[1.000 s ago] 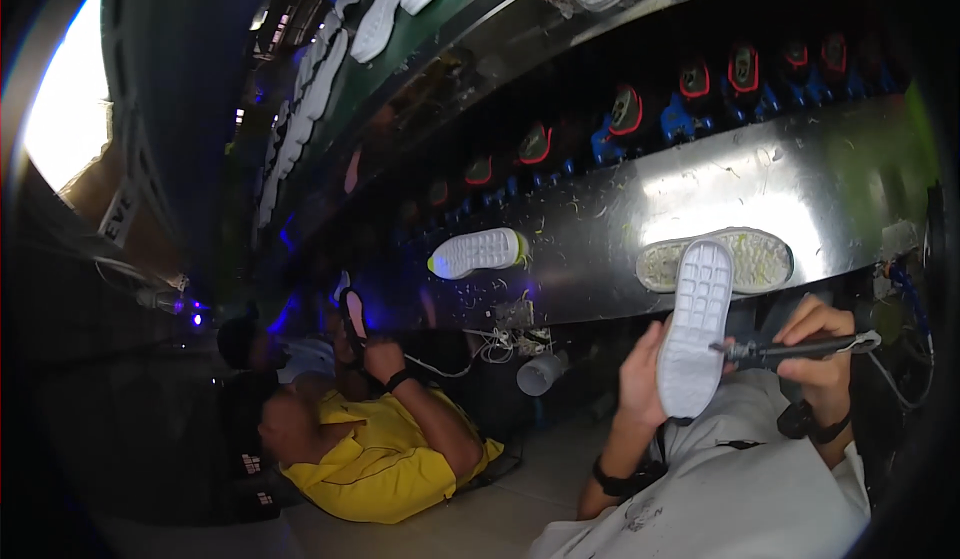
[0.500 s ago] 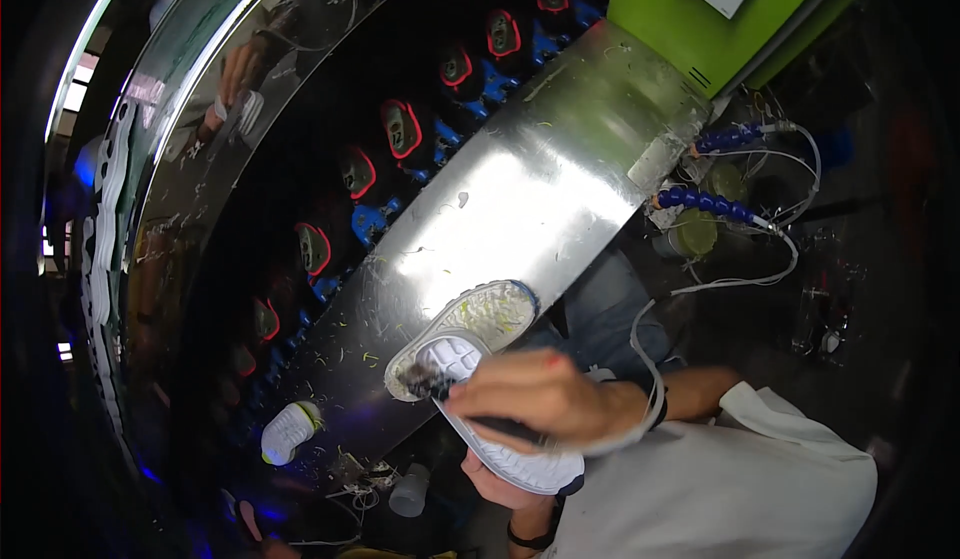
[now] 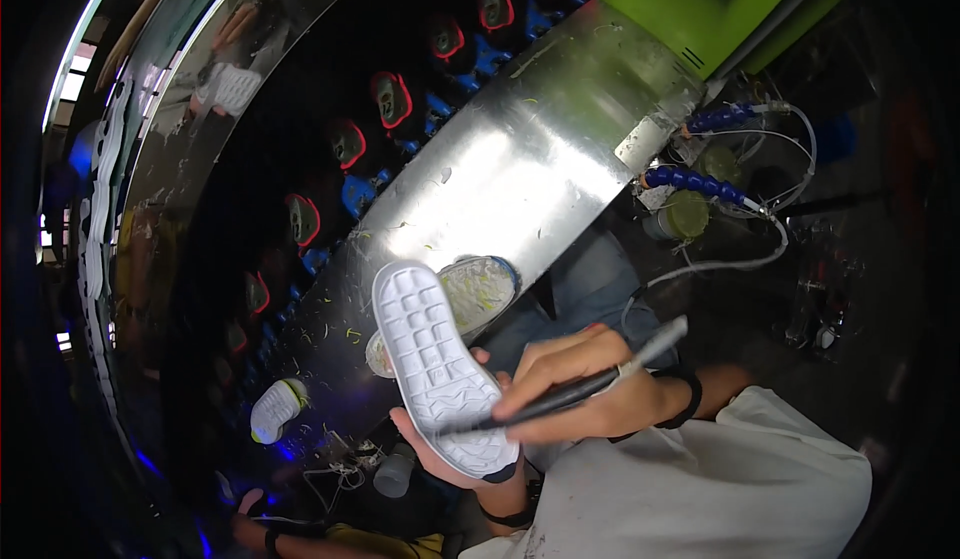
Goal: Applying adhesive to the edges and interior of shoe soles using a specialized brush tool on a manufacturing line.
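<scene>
A white shoe sole (image 3: 420,324) with a grid-patterned tread rests tilted in my left hand (image 3: 440,459), whose fingers wrap round its edge from beneath near the heel end. My right hand (image 3: 580,384) grips the dark handle of a brush (image 3: 570,392). The brush's blurred tip lies over the lower tread of the sole, and the handle's pale end points up and right. Partly behind the sole, a sole-shaped piece (image 3: 480,289) with a blue edge and yellow-green specks sits on the metal bench (image 3: 470,199).
A moving line of red-rimmed moulds (image 3: 393,99) with blue holders runs along the bench's far side. Blue jointed hoses (image 3: 700,181) and a yellowish pot (image 3: 685,217) are right. A white shoe-shaped piece (image 3: 278,411) lies left. Another person's arm (image 3: 300,546) shows bottom left.
The white sole has been raised and turned more upright, its tread now broadly exposed. My right hand has moved right and the brush tip down toward the heel end. The whole view has shifted slightly.
</scene>
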`<state>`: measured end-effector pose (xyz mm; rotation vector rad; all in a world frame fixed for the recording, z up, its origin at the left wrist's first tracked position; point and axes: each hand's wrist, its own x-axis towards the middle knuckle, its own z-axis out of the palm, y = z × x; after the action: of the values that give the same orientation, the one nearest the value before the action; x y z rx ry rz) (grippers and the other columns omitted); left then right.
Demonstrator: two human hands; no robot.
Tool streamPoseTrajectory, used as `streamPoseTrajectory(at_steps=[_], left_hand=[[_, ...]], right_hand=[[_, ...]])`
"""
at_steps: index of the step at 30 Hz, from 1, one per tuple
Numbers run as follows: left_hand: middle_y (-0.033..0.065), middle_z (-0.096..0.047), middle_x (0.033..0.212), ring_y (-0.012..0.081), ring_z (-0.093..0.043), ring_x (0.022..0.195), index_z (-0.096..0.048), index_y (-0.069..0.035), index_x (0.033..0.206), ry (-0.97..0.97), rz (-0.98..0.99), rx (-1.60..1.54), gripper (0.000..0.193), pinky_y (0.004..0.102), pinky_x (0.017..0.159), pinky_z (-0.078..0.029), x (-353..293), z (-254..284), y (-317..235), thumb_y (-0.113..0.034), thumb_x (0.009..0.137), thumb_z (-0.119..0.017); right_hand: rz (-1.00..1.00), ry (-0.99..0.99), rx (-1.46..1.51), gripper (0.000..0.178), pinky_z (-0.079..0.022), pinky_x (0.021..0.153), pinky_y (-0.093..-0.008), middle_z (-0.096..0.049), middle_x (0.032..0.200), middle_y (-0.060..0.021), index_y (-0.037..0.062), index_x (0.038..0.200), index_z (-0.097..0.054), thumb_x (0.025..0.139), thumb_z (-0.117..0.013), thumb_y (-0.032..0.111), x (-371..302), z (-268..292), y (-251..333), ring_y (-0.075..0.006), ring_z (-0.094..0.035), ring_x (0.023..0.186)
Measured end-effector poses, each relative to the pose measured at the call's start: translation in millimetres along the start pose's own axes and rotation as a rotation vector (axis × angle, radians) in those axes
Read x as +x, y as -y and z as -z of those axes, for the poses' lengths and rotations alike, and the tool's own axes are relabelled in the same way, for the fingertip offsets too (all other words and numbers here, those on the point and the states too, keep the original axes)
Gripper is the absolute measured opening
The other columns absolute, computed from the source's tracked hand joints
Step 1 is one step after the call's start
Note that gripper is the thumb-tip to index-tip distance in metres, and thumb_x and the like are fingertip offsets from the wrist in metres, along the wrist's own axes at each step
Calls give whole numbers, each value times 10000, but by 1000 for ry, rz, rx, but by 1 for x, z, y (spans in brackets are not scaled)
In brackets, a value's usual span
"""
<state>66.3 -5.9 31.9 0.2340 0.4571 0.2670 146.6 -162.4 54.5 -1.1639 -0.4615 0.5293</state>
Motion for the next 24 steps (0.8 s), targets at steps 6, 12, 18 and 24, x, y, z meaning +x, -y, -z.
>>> streamPoseTrajectory(at_steps=[6,12,18,24], left_hand=[[281,-411,1458,442,-504,1109,-252,3,1526,95,152,204,816,522,845,-454,-6,-8,-7,-564,959,-405],[279,-232,1568,442,-410,1357,-50,-1,1563,189,223,277,897,504,1070,-415,-44,-32,-12,-456,901,-449],[320,-302,1507,492,-545,1128,-89,-58,1575,295,262,107,941,508,845,-523,-68,-21,-18,-558,876,-473],[311,-399,1449,492,-477,1200,-256,-39,1534,542,283,3,840,589,1035,-385,-85,3,-27,-549,910,-492]], right_hand=[[120,444,108,166,-522,656,-294,-680,860,-103,1,951,-711,791,-756,12,-12,12,18,-188,-682,764],[269,222,-359,200,-535,669,-289,-680,856,-94,16,954,-710,762,-760,-12,-44,7,43,-210,-677,752],[166,384,-322,213,-535,647,-255,-693,927,-56,44,1040,-696,835,-738,84,-82,-47,53,-175,-681,784],[-411,269,151,260,-451,561,-176,-723,858,-47,8,1026,-744,781,-816,52,-87,-59,55,-39,-610,687]])
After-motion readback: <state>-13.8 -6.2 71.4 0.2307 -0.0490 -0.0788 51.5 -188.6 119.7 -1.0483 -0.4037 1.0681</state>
